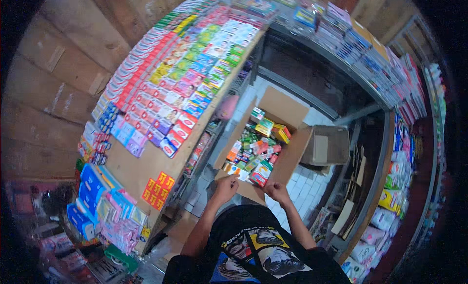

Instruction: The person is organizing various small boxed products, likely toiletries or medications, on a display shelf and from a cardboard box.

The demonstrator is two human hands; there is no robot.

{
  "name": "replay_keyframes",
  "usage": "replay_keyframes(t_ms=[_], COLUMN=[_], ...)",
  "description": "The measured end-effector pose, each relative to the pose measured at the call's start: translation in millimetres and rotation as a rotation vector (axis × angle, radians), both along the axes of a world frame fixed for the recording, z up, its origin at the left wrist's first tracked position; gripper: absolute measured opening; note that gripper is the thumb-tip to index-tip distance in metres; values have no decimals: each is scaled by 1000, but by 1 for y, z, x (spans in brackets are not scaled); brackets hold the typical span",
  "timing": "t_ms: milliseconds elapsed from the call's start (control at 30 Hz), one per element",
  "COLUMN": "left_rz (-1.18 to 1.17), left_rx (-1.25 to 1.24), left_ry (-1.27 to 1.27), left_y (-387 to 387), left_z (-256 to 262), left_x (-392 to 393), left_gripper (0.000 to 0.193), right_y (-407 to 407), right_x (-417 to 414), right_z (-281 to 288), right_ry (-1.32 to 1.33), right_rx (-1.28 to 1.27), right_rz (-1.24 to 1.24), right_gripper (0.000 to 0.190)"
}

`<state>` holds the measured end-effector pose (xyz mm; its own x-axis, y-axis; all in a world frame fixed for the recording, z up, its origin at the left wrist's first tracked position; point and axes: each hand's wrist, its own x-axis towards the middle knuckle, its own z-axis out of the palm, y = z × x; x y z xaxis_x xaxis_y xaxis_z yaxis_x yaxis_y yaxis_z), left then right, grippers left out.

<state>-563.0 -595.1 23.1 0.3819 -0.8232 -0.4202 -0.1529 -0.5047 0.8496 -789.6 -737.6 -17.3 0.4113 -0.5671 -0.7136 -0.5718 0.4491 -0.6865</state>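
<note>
An opened cardboard carton [283, 97] is in front of me, its flaps folded outward. Inside lies a jumble of small packaged goods [252, 146], among them yellow boxes [265, 127] and a red, white and green pack [260, 173] at the near end. My left hand [226, 189] is curled at the carton's near left corner, close to a white and orange box [237, 171]. At the near right corner my right hand [277, 192] has its fingers bent in on the carton's edge. Their undersides are hidden.
On the left, a wooden counter [126, 163] carries rows of boxed soaps [175, 97] and red-yellow tags [159, 190]. A smaller open carton [325, 145] stands right of mine on the white tiled floor [307, 185]. Stacked books [365, 57] and bagged goods [391, 200] line the right-hand shelving.
</note>
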Motion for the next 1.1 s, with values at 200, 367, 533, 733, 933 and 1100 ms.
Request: replay_keyframes(t_ms=[200, 367, 533, 733, 933, 1100], left_rz=[-291, -583, -570, -515, -534, -298], left_rx=[118, 613, 580, 559, 505, 358], left_ry=[-559, -613, -496, -493, -427, -118], left_y=[-56, -72, -75, -76, -78, -66], left_z=[-83, -125, -143, -158, -150, -156], left_x=[7, 13, 15, 31, 36, 24], left_gripper=[32, 38, 57, 79, 78, 70], right_y=[33, 26, -1, -57, -97, -124], right_x=[-3, 18, 46, 79, 75, 81], right_z=[-20, -23, -59, -122, -172, -191], right_ry=[22, 302, 394, 459, 269, 192], right_rx=[-63, -345, -434, -384, -463, -460], right_rz=[28, 448, 463, 378, 90, -218], right_gripper=[22, 49, 51, 45, 36, 28])
